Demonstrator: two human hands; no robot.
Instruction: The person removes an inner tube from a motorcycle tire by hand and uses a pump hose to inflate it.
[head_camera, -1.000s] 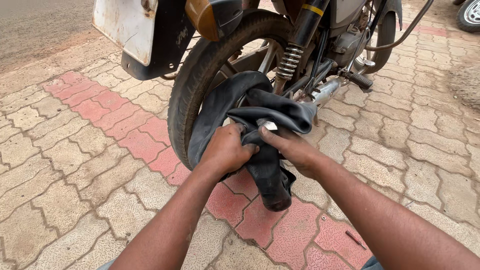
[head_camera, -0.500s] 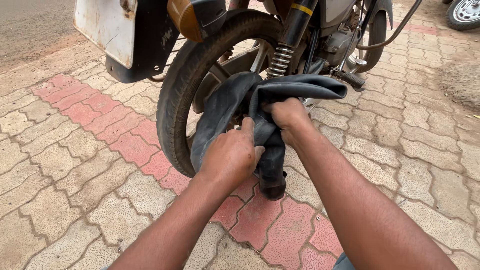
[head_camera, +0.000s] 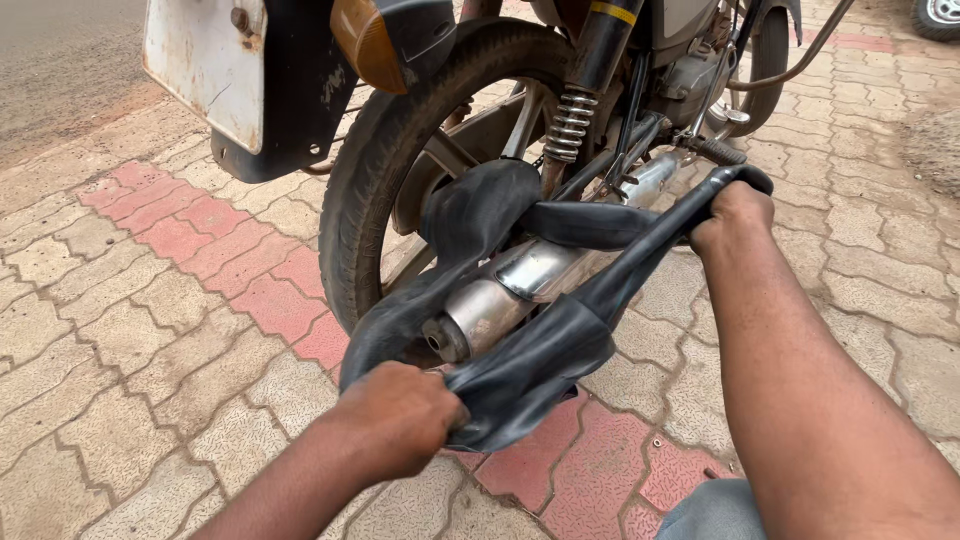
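Inner tube (head_camera: 540, 350) stretched between left hand (head_camera: 400, 415), right hand (head_camera: 735, 215).

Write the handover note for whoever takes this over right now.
Left hand: gripping the near end of the black inner tube.
Right hand: gripping the tube's far end, stretched taut.
The tube runs in front of the exhaust pipe, with a loop beside the rear tyre.
Done: tube is out of the tyre.
Left: cannot tell from this view.

Both hands stretch a black inner tube (head_camera: 520, 350) beside the motorcycle's rear wheel (head_camera: 400, 160) — left hand (head_camera: 395, 415) near, right hand (head_camera: 735, 215) farther right, over the exhaust pipe (head_camera: 500, 295).
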